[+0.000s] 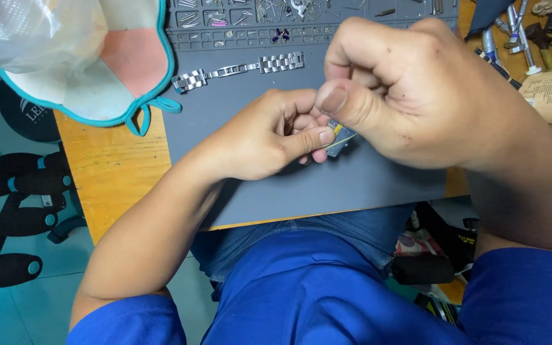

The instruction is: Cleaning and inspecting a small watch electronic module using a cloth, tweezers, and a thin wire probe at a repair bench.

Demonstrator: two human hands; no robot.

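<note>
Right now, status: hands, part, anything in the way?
Left hand and right hand both pinch the small metal piece over grey mat. Steel watch bracelet lies apart, behind. Nothing between.

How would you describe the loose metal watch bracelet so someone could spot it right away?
Start at the grey work mat on the wooden table. Just below the mat's ridged parts tray at the far edge lies the watch bracelet, stretched out flat. It is the only long, silvery chain of links, untouched by either hand.
</note>
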